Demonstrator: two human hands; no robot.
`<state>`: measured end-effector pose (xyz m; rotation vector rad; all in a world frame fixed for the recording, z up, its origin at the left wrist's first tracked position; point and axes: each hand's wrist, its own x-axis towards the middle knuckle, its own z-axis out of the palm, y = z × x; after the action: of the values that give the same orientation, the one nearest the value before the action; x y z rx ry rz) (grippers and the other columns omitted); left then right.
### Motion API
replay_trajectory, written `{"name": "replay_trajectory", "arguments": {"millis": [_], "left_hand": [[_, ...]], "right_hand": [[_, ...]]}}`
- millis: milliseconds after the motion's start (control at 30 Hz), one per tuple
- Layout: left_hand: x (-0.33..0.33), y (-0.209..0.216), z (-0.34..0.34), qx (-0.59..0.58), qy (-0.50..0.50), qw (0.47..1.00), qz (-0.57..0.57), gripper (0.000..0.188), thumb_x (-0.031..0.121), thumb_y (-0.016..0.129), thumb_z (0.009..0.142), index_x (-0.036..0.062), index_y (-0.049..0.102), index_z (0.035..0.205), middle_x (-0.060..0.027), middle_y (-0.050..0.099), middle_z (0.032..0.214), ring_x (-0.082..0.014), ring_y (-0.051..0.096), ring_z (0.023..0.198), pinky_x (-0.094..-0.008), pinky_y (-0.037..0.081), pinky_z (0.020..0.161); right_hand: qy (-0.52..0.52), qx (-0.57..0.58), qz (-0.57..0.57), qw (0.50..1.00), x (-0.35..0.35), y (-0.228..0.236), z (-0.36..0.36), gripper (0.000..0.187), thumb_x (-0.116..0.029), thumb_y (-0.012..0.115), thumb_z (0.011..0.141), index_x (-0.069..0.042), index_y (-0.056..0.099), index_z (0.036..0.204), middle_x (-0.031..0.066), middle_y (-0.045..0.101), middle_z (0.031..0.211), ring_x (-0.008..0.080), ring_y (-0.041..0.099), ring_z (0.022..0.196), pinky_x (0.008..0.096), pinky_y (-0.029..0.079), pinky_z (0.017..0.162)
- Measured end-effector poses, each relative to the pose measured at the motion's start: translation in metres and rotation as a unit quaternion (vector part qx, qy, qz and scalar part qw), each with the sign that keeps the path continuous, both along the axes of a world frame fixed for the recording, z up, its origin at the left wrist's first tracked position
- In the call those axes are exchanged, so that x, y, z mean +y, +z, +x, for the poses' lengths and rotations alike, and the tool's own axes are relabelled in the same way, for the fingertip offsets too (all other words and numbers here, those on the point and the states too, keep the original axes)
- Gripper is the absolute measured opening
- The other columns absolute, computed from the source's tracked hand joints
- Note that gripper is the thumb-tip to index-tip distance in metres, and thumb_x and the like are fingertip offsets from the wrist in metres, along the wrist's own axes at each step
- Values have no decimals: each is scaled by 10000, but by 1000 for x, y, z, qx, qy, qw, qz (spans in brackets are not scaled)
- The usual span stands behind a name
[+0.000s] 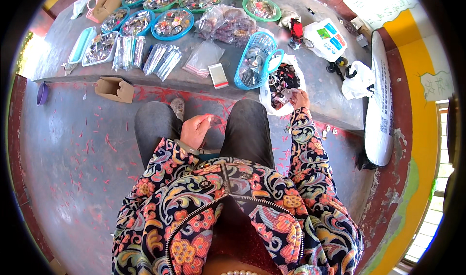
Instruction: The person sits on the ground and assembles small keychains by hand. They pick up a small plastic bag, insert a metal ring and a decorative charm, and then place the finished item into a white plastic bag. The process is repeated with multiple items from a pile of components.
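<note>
My left hand is above my lap between my knees, its thumb and fingers pinched together. A small see-through piece with a red edge shows at its fingertips, too small to name surely. My right hand reaches to the near right rim of a white plastic bag on the ledge. Its fingers are closed on a small clear plastic packet. Inside the white bag lie many small dark, red and pale items. A blue plastic basket with packed goods leans next to it.
On the ledge stand several round trays of small packets, bundles of clear-wrapped sticks, clear bags and a red-edged white pack. A cardboard box and purple bowl sit on the floor. White bags lie right.
</note>
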<state>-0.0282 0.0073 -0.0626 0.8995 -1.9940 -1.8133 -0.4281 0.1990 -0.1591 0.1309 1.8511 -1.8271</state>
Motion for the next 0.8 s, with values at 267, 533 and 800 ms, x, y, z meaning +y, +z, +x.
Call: {"name": "replay_trajectory", "arguments": {"millis": [267,533,800], "left_hand": [[0,2,0,25,9,999,32,265,155,460,869,-55,558,999,-120,596,933,-160,573,882,-274,486,729],[0,-1,-1,26,13,999,45,263,160,465,868,-47,562,999,-113,599,926,-148,573,869,-265,490,712],[-1,1,-2,17,3,999,30,261,161,466,869,-44,563,999,-112,599,924,-147,573,868,-264,490,708]], "right_hand": [[-71,-143,-207,965,-7,32,24,176,-262,426,832,-128,483,930,27,548,933,198,504,906,407,322,758],[-77,-186,-283,938,-6,38,27,212,-313,540,789,-117,500,861,51,532,800,221,510,797,406,377,700],[32,-79,-259,962,2,25,24,102,-100,584,757,-114,508,822,50,551,712,215,544,659,377,446,552]]}}
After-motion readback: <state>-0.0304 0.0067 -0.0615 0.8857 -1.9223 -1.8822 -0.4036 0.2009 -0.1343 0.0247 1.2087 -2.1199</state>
